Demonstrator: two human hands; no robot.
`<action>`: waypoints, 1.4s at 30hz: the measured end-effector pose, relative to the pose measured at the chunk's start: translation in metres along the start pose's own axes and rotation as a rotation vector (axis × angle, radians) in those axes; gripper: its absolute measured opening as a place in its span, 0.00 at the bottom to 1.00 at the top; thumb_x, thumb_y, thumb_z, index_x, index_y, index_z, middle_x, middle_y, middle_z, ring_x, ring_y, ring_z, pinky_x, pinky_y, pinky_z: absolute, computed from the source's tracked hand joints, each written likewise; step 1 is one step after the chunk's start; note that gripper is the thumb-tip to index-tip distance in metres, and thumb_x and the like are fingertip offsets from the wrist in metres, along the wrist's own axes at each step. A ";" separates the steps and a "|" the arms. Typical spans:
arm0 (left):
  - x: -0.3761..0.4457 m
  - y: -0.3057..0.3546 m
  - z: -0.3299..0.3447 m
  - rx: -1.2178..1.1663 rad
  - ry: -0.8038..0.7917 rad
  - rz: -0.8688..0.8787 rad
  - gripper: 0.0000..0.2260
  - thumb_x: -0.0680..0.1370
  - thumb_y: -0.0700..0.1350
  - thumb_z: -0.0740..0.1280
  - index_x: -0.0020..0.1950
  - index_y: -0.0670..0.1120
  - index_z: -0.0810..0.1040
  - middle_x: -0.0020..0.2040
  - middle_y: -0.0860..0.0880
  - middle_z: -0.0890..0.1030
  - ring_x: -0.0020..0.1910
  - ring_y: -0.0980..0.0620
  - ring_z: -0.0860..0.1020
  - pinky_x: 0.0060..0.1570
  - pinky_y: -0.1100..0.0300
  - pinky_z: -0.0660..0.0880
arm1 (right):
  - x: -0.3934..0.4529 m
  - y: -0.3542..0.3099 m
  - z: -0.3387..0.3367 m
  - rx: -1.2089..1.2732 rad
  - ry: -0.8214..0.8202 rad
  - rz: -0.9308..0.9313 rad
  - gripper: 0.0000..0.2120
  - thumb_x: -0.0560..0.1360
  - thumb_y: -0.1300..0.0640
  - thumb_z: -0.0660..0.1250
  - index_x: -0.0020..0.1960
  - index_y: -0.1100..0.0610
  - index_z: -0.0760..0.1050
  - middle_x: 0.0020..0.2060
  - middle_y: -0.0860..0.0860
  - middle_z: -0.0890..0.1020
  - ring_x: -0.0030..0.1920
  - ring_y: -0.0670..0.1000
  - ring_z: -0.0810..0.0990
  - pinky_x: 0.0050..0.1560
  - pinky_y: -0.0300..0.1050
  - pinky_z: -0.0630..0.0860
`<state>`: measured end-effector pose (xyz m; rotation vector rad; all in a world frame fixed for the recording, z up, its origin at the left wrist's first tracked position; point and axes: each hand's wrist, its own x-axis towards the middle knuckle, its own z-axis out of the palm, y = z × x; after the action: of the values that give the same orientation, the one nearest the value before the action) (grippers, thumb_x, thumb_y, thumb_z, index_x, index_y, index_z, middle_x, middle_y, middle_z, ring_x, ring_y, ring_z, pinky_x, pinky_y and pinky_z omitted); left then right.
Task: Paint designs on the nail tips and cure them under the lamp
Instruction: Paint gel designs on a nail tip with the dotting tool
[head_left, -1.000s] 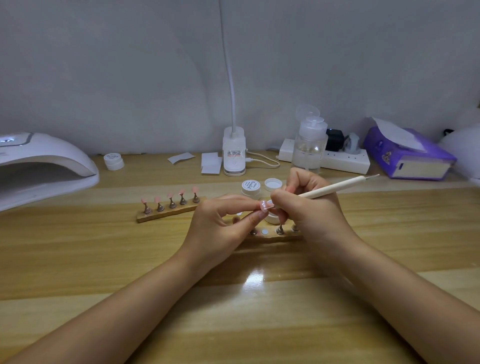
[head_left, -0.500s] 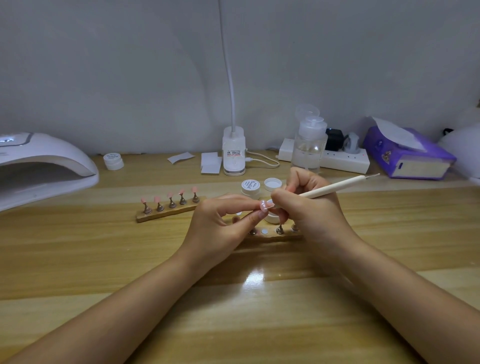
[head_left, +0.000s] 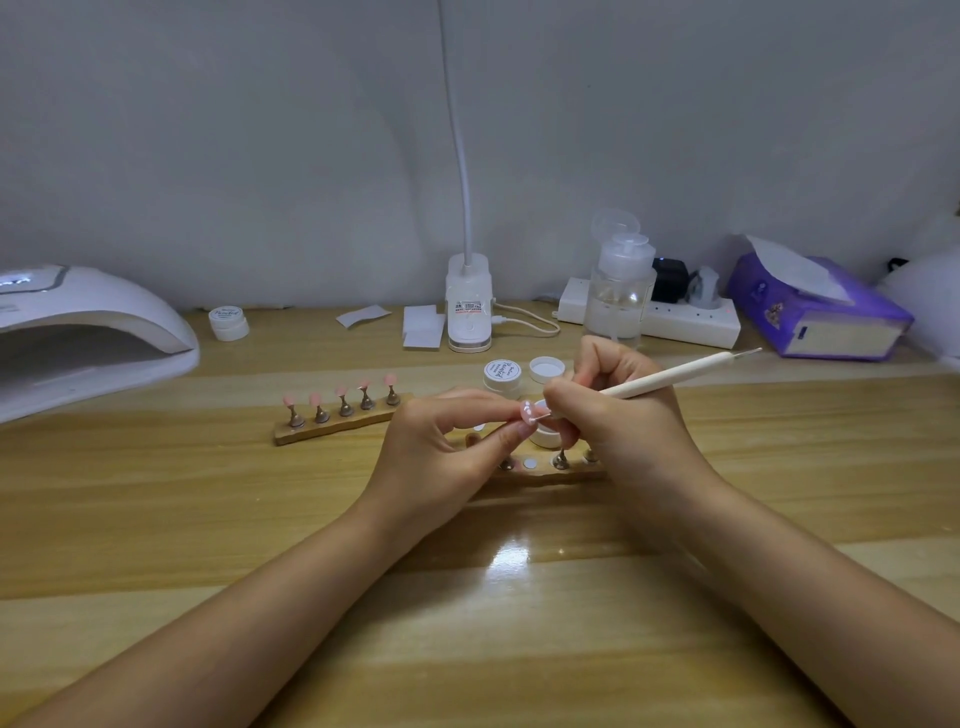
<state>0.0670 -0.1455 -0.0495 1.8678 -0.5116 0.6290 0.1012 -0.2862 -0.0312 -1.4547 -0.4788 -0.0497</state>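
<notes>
Little is changing over the last second: your hands are staying where they were, and only the pen is tipping a touch lower at its far end. Your left hand is pinching one pink tip between thumb and forefinger, holding it just above the near stand. Your right hand is gripping the pen like a pencil, with its working point lying against the tip's face. You are still painting this design, I judge, with small strokes rather than dipping for more paint.

Behind the near stand, partly hidden by your fingers, an open pot is sitting; its lid and a closed pot are lying just beyond. Left of the near stand, a second stand is carrying five pink tips. Far left of it, the lamp is waiting, so curing is not yet begun for this tip.
</notes>
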 end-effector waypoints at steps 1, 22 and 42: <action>0.000 0.000 0.000 0.002 0.000 0.003 0.10 0.70 0.41 0.69 0.50 0.44 0.80 0.41 0.52 0.82 0.36 0.53 0.81 0.38 0.70 0.75 | 0.000 0.000 0.000 -0.003 -0.004 -0.001 0.20 0.67 0.71 0.64 0.25 0.52 0.66 0.20 0.50 0.72 0.22 0.45 0.70 0.25 0.37 0.69; 0.000 0.000 -0.001 0.040 0.014 -0.076 0.09 0.68 0.45 0.70 0.47 0.45 0.82 0.40 0.54 0.83 0.41 0.62 0.80 0.43 0.71 0.73 | -0.001 -0.014 -0.009 -0.063 0.131 -0.108 0.22 0.70 0.40 0.55 0.35 0.56 0.75 0.20 0.52 0.78 0.20 0.46 0.73 0.22 0.33 0.68; 0.000 0.003 -0.002 0.036 -0.007 -0.126 0.09 0.67 0.49 0.68 0.46 0.54 0.80 0.42 0.61 0.81 0.44 0.66 0.79 0.47 0.71 0.73 | -0.009 0.001 -0.014 -0.483 -0.117 -0.347 0.17 0.68 0.64 0.74 0.43 0.48 0.68 0.41 0.49 0.81 0.44 0.46 0.79 0.44 0.36 0.73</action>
<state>0.0649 -0.1446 -0.0462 1.9205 -0.3864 0.5511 0.0974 -0.3019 -0.0361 -1.8358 -0.8538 -0.3800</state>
